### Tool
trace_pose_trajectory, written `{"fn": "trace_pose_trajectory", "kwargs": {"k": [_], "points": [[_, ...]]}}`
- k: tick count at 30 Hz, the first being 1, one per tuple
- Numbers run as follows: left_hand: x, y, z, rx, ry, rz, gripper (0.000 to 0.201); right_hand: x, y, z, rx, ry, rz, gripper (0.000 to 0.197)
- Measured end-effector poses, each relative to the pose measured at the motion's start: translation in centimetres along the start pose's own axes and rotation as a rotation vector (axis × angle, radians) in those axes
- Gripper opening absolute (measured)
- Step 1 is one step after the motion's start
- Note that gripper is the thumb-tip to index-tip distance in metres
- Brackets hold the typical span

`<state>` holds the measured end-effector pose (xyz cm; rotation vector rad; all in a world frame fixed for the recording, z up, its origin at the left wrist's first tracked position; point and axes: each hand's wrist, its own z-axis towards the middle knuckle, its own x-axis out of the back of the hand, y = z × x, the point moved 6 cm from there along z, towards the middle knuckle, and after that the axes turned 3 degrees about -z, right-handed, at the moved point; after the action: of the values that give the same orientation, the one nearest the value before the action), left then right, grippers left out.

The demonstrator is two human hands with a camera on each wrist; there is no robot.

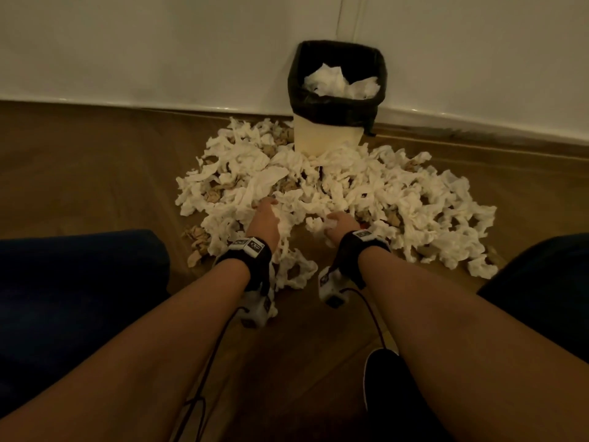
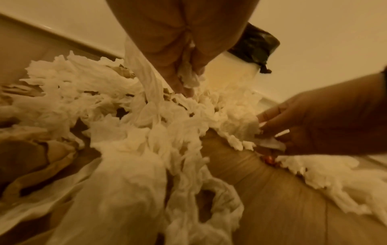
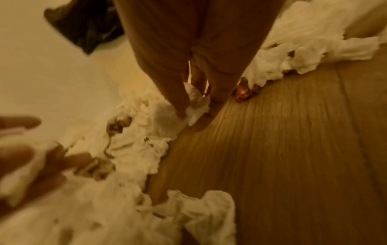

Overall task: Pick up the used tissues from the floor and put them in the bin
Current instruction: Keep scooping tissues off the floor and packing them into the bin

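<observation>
Dim, warm yellow-brown lighting is recorded throughout. Wide-angle bending is noted at the head view's edges. Both wrist views are softened by blur, strongest at the left of the right-wrist view.

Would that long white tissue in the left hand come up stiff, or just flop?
Probably floppy: the tissue hangs in a limp strip from the left hand. Likely very light. It may drag neighbours from the pile, since the pieces look tangled.
</observation>
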<state>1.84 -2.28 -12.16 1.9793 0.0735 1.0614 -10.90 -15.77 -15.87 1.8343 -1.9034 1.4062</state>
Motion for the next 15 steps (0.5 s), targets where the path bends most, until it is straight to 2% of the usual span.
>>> {"fn": "trace_pose_trajectory", "kwargs": {"k": [2,5,7,10,12,14,15], "points": [[0.4,0.5,0.3,0.04,-0.008,-0.075,0.045,0.9,-0.3,-0.8,0.004,-0.025,-0.004,0.04],[1.0,2.5,0.0,-0.041,-0.012,-0.04,0.037,2.9,-0.4,-2.0,0.02,0.018,0.055,0.036],[1.8,4.0,-0.5,-0.107,0.047,0.01,0.033,4.3,-0.3,-3.2,-0.007,0.053,0.299,0.036],[2.9,6.0,-1.4,-0.135,0.084,-0.052,0.026,5.9,-1.2,-5.6,-0.005,0.049,0.83,0.04],[3.7,7.8,-1.9,-0.171,0.094,-0.051,0.028,7.3,-2.7,-7.2,-0.023,0.021,1.197,0.042],[4.7,9.7,-2.4,-0.209,0.102,-0.076,0.032,8.9,-4.1,-8.5,-0.042,0.046,1.361,0.044],[5.3,10.7,-2.8,-0.218,0.099,-0.087,0.033,10.0,-4.3,-8.8,-0.017,0.095,1.335,0.047]]}}
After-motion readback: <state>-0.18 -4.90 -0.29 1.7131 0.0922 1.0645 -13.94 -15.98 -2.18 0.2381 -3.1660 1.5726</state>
